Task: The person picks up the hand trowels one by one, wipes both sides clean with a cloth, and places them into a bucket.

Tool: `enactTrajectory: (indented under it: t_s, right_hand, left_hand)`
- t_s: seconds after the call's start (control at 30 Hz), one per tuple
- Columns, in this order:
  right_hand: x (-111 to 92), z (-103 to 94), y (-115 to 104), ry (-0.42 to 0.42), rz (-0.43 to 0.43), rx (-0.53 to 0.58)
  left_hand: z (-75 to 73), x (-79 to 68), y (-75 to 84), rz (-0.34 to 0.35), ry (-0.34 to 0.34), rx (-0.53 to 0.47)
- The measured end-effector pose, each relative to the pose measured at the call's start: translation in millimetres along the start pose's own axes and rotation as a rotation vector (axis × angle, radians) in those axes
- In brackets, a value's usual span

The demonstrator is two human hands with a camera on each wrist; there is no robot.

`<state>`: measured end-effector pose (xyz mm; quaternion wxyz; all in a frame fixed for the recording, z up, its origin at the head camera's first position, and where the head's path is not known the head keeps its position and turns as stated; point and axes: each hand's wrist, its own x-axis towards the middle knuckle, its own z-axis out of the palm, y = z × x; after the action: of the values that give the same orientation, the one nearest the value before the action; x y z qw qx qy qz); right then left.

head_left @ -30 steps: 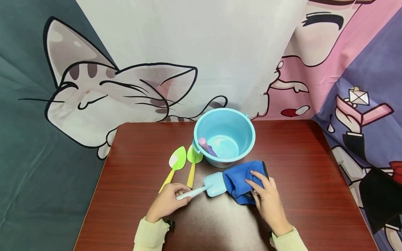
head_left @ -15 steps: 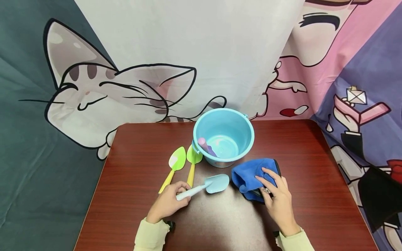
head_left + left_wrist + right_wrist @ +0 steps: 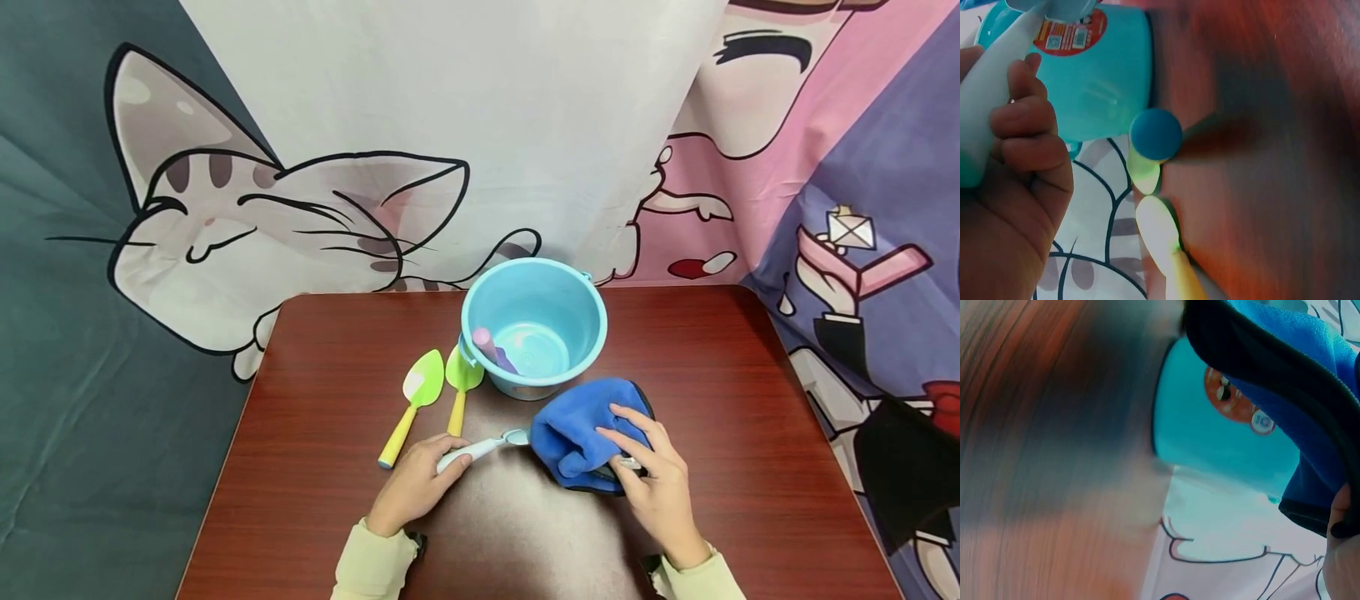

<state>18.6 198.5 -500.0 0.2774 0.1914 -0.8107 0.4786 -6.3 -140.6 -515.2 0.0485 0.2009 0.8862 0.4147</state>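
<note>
My left hand [image 3: 420, 483] grips the pale handle of a light blue toy shovel [image 3: 474, 454], held above the table in front of the bucket. In the left wrist view, curled fingers [image 3: 1029, 131] wrap that handle. A blue cloth [image 3: 573, 429] with dark edging is pinched by my right hand [image 3: 658, 487], and it meets the shovel's blade, most of which is hidden or turned edge-on. Seen from the right wrist, the folded cloth [image 3: 1310, 425] hangs in front of the bucket, with only a bit of the hand at the edge.
A light blue bucket [image 3: 525, 387] stands at the back of the table [image 3: 330, 392], a purple-handled tool [image 3: 486, 343] inside it. Two green toy trowels with yellow handles lie left of it: one trowel [image 3: 424, 379] farther left, another trowel [image 3: 463, 372] against the bucket.
The cloth moved right, off the shovel's blade, then came back left onto it. The shovel has turned, so its blade shows narrower. My left hand shifted slightly right.
</note>
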Motion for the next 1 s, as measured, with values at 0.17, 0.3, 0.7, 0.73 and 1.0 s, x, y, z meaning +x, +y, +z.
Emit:
enactTrajectory:
  t_s: [0.17, 0.3, 0.7, 0.73, 1.0]
  right_hand:
    - [0, 9.7, -9, -0.043, 0.006, -0.002]
    - [2, 16.2, -16, -0.079, 0.024, -0.001]
    - [9, 35.1, -23, -0.218, -0.111, 0.0]
    - [8, 36.2, -23, -0.24, -0.119, -0.013]
    - [3, 37.1, -20, -0.364, -0.086, -0.084]
  left_hand:
    - [6.6, 0.9, 2.1, -0.008, -0.011, 0.005]
    - [10.0, 1.5, 4.2, -0.003, -0.027, 0.011]
    - [14.2, 0.3, 8.3, 0.058, -0.044, -0.027]
    - [14.5, 0.7, 8.6, 0.061, -0.05, -0.034]
    - [16.1, 1.0, 10.2, 0.086, -0.068, -0.086]
